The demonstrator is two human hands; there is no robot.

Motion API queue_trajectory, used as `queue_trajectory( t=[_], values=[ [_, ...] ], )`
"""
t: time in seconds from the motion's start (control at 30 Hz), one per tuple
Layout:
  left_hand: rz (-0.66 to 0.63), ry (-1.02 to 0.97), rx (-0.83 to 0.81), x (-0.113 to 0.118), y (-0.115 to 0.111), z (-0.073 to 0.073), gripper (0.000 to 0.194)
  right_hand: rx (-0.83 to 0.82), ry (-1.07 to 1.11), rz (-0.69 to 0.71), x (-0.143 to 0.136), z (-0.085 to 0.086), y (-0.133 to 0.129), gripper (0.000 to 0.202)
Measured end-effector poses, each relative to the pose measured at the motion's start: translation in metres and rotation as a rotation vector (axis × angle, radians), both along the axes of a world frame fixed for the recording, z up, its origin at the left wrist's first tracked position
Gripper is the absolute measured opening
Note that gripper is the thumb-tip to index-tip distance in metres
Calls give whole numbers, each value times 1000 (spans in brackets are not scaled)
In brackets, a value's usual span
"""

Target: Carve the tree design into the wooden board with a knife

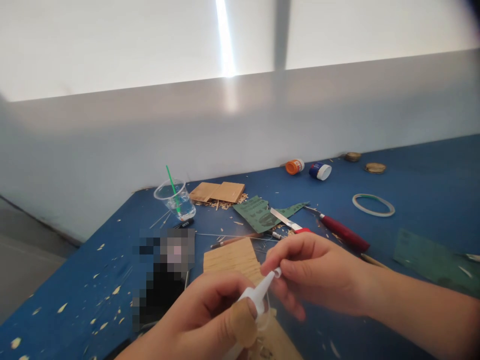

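Note:
My left hand (210, 312) is closed around a small white bottle with a tapered nozzle (262, 292), which looks like a glue bottle; its lower body is mostly hidden by the fingers. The nozzle points up and to the right. At its tip, the thumb and forefinger of my right hand (318, 262) pinch a small white ring-like piece (277, 273), perhaps a cap. My other right fingers hang loosely below. Behind the bottle lies a pale wooden board (228, 257), and a light brown piece (279, 342) shows under my hands.
On the blue table (93, 280) are wood shavings, a plastic cup (185, 207) of water, wooden blocks (230, 191), green sandpaper (255, 212), a blade (283, 220) with a red handle, a red-handled tool (345, 233), two paint jars (295, 166) and a tape ring (373, 213). A wall stands behind.

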State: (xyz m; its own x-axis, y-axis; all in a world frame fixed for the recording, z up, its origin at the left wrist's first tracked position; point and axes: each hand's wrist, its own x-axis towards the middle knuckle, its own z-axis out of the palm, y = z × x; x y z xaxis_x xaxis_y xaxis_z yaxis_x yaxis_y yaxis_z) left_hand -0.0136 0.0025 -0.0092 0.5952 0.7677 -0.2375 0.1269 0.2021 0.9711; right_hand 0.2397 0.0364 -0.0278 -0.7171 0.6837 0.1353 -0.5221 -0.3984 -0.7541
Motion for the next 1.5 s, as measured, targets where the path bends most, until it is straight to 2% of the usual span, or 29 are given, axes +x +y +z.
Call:
queue_trajectory(
  t=[0.2,0.3,0.43,0.5,0.67,0.77,0.83,0.93,1.1,1.3,1.4,1.5],
  values=[
    [-4,113,110,0,5,10,45,39,-10,-13,3,2,2,11],
    [-30,66,164,1,11,11,37,65,-52,-84,2,4,5,10],
    [-1,12,149,2,17,8,37,146,-215,-208,1,5,7,19],
    [21,23,181,1,19,6,39,264,-394,-312,1,6,7,23],
    [96,188,452,-7,28,3,32,826,-1072,-610,16,16,19,27],
    [101,203,518,-10,35,2,32,999,-1257,-686,38,24,37,24],
    [101,188,515,-9,39,1,34,1069,-1396,-669,53,25,49,23],
    [114,161,487,-7,41,-2,36,1114,-1567,-572,64,23,60,24],
    [158,166,446,-5,40,-7,29,1161,-1688,-439,52,19,55,23],
    [166,100,458,-1,41,-12,33,1018,-1919,-422,61,15,54,19],
    [161,83,466,-2,41,-14,37,991,-1891,-438,64,15,57,20],
    [167,72,478,-1,43,-15,41,1027,-1758,-567,53,23,49,19]
  ],
)
